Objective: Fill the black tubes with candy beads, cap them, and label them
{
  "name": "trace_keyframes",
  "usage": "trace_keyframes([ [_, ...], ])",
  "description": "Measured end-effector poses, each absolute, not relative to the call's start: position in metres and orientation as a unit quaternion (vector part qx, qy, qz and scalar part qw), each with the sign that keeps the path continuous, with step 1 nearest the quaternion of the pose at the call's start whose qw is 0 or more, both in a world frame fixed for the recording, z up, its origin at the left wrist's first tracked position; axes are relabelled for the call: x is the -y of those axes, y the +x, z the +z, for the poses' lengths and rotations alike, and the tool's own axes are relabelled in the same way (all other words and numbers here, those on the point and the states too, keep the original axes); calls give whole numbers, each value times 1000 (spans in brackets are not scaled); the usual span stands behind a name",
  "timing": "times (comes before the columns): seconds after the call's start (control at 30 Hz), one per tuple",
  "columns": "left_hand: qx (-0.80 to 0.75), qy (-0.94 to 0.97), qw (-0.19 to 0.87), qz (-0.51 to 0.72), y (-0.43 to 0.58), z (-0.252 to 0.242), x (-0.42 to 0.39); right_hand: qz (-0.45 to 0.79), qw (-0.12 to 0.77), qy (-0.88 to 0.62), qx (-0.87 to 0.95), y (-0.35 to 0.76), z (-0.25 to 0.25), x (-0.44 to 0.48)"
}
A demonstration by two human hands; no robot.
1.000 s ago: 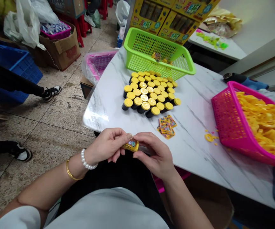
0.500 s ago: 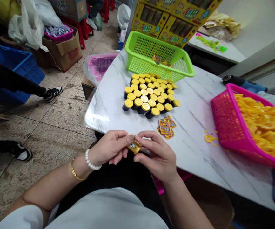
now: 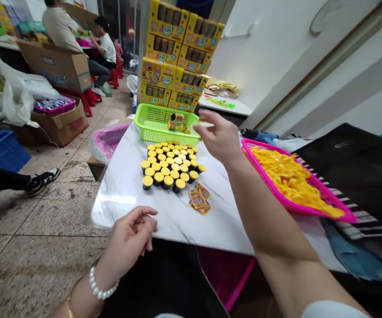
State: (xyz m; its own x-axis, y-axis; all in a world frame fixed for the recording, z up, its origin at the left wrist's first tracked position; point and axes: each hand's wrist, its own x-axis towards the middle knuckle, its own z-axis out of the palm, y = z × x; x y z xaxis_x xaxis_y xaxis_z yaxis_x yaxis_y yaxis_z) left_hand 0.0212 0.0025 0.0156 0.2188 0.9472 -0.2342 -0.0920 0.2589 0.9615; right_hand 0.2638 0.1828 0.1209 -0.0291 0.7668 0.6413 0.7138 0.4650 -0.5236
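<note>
Right hand (image 3: 219, 137) stretched out over the marble table (image 3: 125, 194), fingers spread and loose, nothing in its grip. It hangs just beside the near right corner of the green basket (image 3: 154, 126), at about 1 o'clock from the block of tubes.

A small yellow-labelled tube (image 3: 177, 118) shows above the green basket's floor, just left of the right hand's fingertips and apart from them; cannot tell whether it is in the air or resting on the other pieces in the basket.

Left hand (image 3: 129, 236) low at the table's near edge, 7 o'clock from the tubes. Fingers curled inward, thumb toward forefinger; its grip looks half closed, and something small may sit between the fingertips, too small to tell. Pearl bracelet (image 3: 100, 289) at the wrist.

Yellow-capped black tubes (image 3: 171, 165) stand packed in a tight block mid-table, just in front of the green basket. Small stack of printed stickers (image 3: 200, 198) lies flat at 5 o'clock from the block, close by it.

Pink basket (image 3: 260, 174) of yellow plastic rings (image 3: 290, 176) at 3 o'clock, under the right forearm's far side. Yellow display boxes (image 3: 177, 57) stacked behind the green basket at 12 o'clock. Other people seated at 10 o'clock, far back, by a cardboard box (image 3: 58, 66).
</note>
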Motion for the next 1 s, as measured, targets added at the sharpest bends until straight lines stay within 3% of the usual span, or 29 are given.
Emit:
trace_keyframes([
  [0.13,-510,461,609,396,9,10,2,-5,362,-554,750,280,58,-96],
  [0.33,-499,487,614,370,33,8,6,2,338,-603,723,299,-16,-46],
  [0.67,-483,446,639,399,56,23,4,34,312,-616,723,306,-17,-56],
  [0.87,-483,423,642,418,60,25,-1,-76,416,-553,718,265,3,-24],
  [1.0,-475,418,639,437,60,21,-3,-6,455,-500,737,224,14,7],
])
